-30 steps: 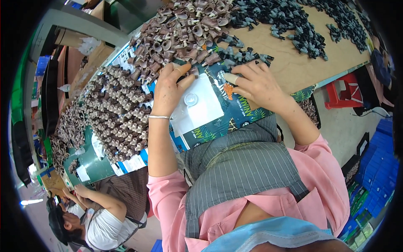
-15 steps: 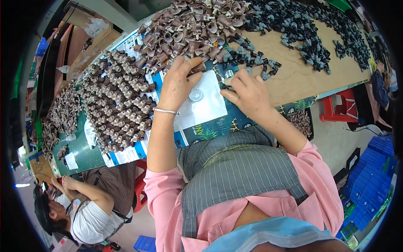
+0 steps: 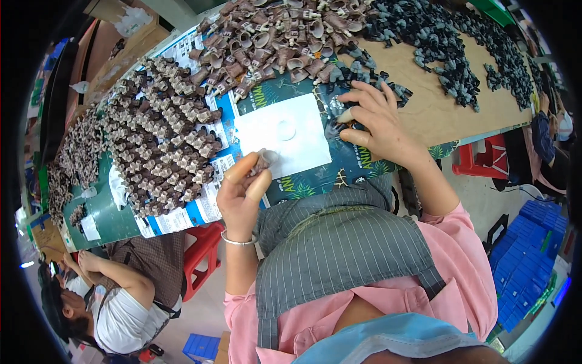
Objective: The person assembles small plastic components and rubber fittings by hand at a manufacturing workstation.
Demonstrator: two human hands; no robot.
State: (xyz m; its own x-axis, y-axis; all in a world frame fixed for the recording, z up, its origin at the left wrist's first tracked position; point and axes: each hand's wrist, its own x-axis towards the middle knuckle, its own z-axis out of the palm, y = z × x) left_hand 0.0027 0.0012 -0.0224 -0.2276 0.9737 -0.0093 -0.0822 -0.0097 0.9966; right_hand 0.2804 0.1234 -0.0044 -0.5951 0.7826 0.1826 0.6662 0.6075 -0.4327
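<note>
My left hand is closed on a brown hollow figurine body part, held with its open end up by thumb and fingertips over the lower left edge of a white sheet. A small round clear dish sits on that sheet. To the right, my right hand curls its thumb and forefinger about a black-and-grey figurine legs part, partly hidden by the fingers. Finger covers show on both hands. Ahead lie a heap of brown body parts and a heap of black-and-grey legs parts.
Rows of assembled figurines stand at the left. Brown paper covers the table's right side. A person in a white shirt sits at the lower left. Red stools and blue crates are beyond the table edge.
My left hand has come back from the brown heap toward me, now with a brown body part in it. My right hand has shifted slightly right, around a black-and-grey legs part.
</note>
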